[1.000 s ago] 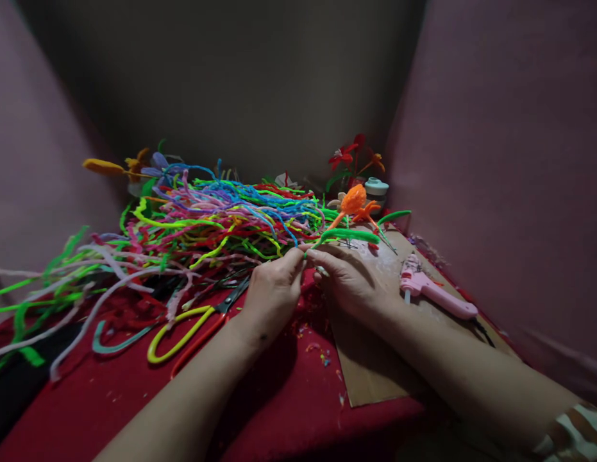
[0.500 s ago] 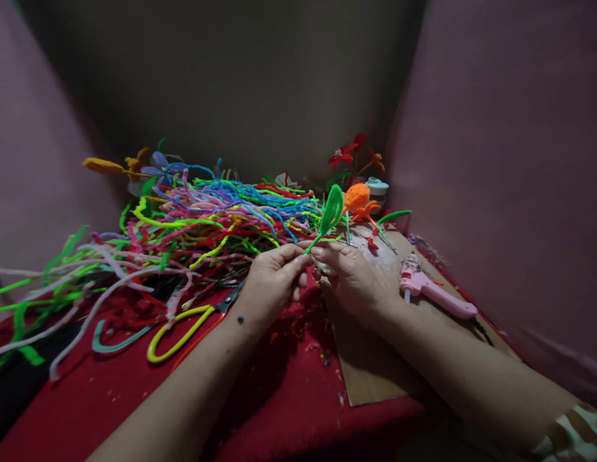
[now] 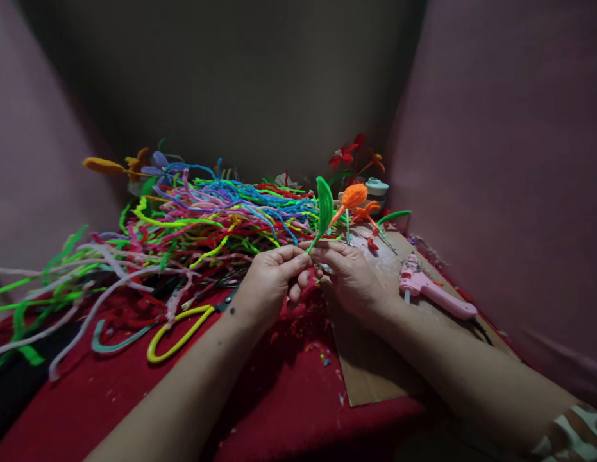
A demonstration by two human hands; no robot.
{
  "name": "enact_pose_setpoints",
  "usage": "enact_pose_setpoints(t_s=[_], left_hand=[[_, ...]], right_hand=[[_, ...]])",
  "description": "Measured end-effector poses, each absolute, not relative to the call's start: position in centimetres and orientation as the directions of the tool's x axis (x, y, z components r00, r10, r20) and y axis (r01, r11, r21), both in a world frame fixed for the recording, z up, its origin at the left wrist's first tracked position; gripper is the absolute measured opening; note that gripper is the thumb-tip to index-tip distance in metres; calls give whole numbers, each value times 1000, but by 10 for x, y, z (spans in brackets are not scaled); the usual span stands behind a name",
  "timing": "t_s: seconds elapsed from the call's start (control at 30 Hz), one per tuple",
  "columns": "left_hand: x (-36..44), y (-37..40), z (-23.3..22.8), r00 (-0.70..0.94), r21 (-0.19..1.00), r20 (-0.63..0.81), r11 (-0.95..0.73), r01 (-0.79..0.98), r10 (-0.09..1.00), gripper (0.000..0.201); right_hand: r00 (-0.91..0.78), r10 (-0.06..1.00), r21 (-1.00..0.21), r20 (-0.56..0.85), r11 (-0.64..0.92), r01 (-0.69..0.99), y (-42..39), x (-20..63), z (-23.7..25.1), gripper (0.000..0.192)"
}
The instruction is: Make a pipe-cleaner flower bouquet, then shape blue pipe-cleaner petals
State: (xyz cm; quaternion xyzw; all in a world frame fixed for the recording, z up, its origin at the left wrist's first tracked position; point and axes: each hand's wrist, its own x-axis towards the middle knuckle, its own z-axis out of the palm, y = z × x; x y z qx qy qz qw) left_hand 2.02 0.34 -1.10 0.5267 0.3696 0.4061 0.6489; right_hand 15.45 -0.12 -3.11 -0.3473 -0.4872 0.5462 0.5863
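Both hands, left hand and right hand, pinch the green leaf (upright) at its stem, fingers closed.

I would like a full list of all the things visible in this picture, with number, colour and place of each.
green leaf: one, bright green, upright, pinched at its stem between both hands
pipe cleaners: a large pile, many colours, far left and middle of the red cloth
scissors: one, yellow handles, left of the hands
glue gun: one, pink, on the cardboard at right
cardboard: one sheet, brown, under the right hand
orange flower: one, orange, behind the leaf
red flowers: a few, red and orange, far back
red cloth: one, covers the table
left hand: grip on the stem
right hand: grip on the stem
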Motion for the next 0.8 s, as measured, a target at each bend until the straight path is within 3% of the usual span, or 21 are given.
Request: enact_pose_setpoints(t_s=[0.23,0.8], left_hand=[[13,11,-13,559,931,-127,293,-219,820,15],[14,9,-15,554,959,-94,225,-173,827,16]], right_hand=[[-106,973,-930,206,161,-330,0,155,-33,10],[-124,982,-917,141,82,-390,0,153,-33,11]])
